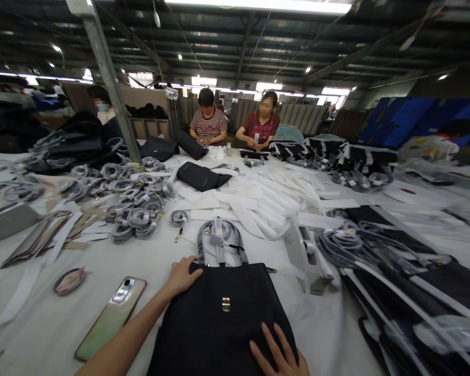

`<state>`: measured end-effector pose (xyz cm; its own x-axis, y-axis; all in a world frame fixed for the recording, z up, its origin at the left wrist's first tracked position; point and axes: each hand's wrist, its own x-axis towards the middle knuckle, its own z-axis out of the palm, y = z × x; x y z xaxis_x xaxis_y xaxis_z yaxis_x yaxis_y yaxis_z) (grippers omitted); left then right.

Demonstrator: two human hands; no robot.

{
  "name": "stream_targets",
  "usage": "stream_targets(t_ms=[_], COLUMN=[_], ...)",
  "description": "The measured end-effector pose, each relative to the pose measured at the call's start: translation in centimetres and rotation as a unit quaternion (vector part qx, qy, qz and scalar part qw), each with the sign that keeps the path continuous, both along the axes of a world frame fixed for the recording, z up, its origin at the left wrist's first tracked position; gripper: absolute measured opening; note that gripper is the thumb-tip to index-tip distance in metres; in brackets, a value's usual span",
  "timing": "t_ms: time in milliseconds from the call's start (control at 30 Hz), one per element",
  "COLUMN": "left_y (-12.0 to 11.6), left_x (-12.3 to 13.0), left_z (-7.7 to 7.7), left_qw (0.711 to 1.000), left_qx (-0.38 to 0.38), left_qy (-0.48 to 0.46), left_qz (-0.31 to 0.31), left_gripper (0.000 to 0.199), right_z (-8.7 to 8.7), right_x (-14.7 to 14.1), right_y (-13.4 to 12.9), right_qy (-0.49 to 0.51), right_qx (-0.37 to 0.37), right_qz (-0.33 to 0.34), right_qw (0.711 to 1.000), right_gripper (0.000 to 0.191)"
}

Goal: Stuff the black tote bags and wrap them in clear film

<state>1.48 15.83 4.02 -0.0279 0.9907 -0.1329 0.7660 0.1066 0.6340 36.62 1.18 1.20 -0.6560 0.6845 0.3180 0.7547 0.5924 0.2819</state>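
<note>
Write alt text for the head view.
The left hand touches the upper-left corner of a black handbag on a white table while the right hand lies spread on its front. A phone lies to the left; coiled straps and other people are beyond.

Left forearm (141,324): bare, stretched diagonally forward
Left-hand grip (184,275): thumb extended inward — fingers bent
Right-hand grip (281,354): palm down, fingers spread — wrist out of view
</note>
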Motion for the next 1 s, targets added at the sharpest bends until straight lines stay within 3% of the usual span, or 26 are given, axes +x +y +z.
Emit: stream_targets(t_ms=[133,200,300,533,633,733,900,1000], left_y=[1.5,1.4,-0.3,-7.5,-8.2,-7.8,-7.2,-7.4], left_x=[-0.7,-2.1,-4.7,-9.4,-10.6,-10.9,-11.3,-13.8], left_z=[0.9,1.4,2.3,4.3,4.7,5.0,6.2,8.2], left_qw=[0.999,0.997,0.995,0.989,0.985,0.981,0.989,0.994], left_qx=[-0.004,-0.007,-0.01,-0.053,-0.068,-0.067,-0.02,0.01], left_qy=[-0.05,-0.073,-0.096,-0.061,-0.017,0.011,0.057,0.086], left_qz=[-0.021,-0.023,-0.033,-0.124,-0.156,-0.18,-0.134,-0.07], left_gripper=[0.037,0.036,0.037,0.048,0.058,0.051,0.028,0.018], right_z=[1.1,1.6,1.5,0.6,1.2,2.0,1.8,1.1], right_x=[-2.9,-3.7,-3.8,-3.2,-3.4,-4.6,-7.2,-7.7], right_y=[0.0,0.0,0.1,1.2,2.4,3.6,4.3,4.2], right_qy=[0.056,0.07,0.076,0.074,0.091,0.098,0.096,0.098], right_qx=[-0.131,-0.159,-0.145,-0.065,-0.032,-0.028,-0.017,-0.023], right_qz=[-0.062,-0.076,-0.065,-0.009,0.048,0.082,0.028,0.023], right_qw=[0.988,0.982,0.984,0.995,0.994,0.991,0.995,0.995], right_gripper=[0.093,0.097,0.089,0.082,0.08,0.06,0.061,0.061])
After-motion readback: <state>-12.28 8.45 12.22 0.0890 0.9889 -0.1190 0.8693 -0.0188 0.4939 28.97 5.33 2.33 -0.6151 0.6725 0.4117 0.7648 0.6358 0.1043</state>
